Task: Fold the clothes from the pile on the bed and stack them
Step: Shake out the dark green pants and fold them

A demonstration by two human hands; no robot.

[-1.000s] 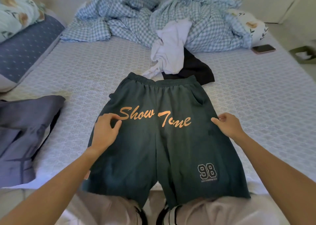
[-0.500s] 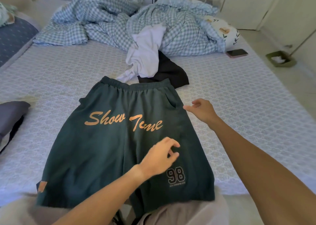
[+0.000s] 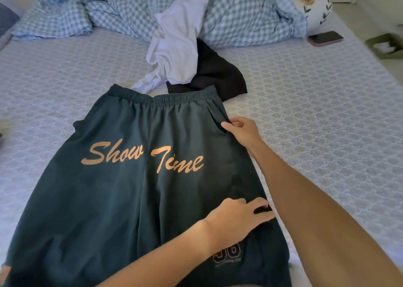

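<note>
The left hand (image 3: 237, 216) reaches across the dark green shorts (image 3: 135, 177) and pinches their right side seam low on the leg, while the right hand (image 3: 242, 132) pinches the same edge higher up, beside the pocket. The shorts lie flat, waistband away, on the patterned mattress (image 3: 316, 116). Beyond them a white garment (image 3: 176, 47) overlaps a black garment (image 3: 218, 75) against a crumpled checked quilt (image 3: 239, 14). A phone (image 3: 326, 38) lies near the bed's right edge.

Dark green cotton shorts (image 3: 122, 188) lie flat on the bed; behind them, a crumpled white shirt (image 3: 176, 49) overlaps a black garment (image 3: 218, 75).
</note>
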